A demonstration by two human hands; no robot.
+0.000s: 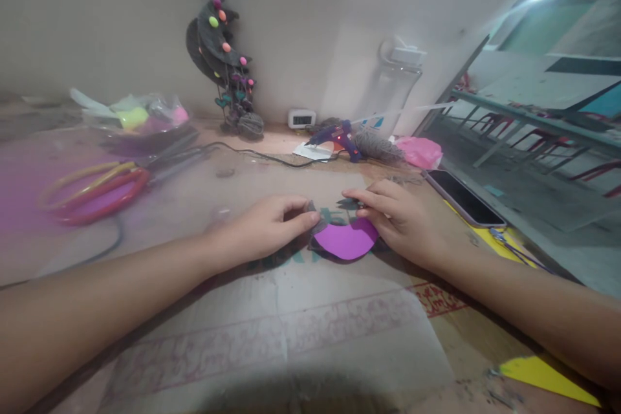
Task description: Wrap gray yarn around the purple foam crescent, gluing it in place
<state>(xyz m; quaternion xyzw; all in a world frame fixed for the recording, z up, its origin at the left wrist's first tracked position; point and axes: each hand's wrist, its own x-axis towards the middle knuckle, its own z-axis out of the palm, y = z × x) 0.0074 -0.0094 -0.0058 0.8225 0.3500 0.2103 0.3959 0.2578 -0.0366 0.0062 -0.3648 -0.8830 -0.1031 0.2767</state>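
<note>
A purple crescent-shaped piece (345,240) lies over a dark grey backing (316,246) that shows along its edges. Its left end is pinched between the thumb and fingers of my left hand (279,223). At the other end my right hand (395,213) has its thumb and fingers closed, with a dark pointed tip (347,204) showing just under the forefinger. The fingers partly hide both ends. Underneath is a translucent sheet (272,336) over printed cardboard.
A glue gun (334,137) with a lit red light rests beyond my hands, near grey yarn (376,145). Scissors (104,191) lie at left. A phone (466,197) sits at the right edge. A decorated grey crescent (216,39) hangs on the wall.
</note>
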